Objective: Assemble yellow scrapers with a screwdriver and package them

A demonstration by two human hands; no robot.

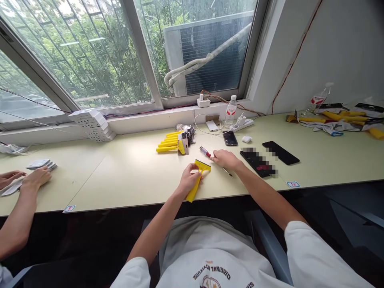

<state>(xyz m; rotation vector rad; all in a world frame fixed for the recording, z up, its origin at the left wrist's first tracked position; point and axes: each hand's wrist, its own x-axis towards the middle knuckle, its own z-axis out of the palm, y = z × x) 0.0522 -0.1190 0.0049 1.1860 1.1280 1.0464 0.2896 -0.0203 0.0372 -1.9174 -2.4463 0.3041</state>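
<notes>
My left hand (189,179) is wrapped around the handle of a yellow scraper (194,189), its wide head tilted up and away from me near the table edge. My right hand (225,159) lies over the middle of a screwdriver (205,151), fingers closed at the red end of its clear handle. The metal shaft shows below that hand, pointing toward the table's front edge. Beyond my hands, several yellow-handled scrapers (168,149) lie side by side, their metal heads to the right.
Phones (230,138) and dark flat slabs (280,153) lie to the right. A water bottle (231,112), power strip (241,123) and white case (246,139) stand behind. Gloves (327,127) and more yellow tools are far right. A co-worker's hands (36,178) handle flat items at left.
</notes>
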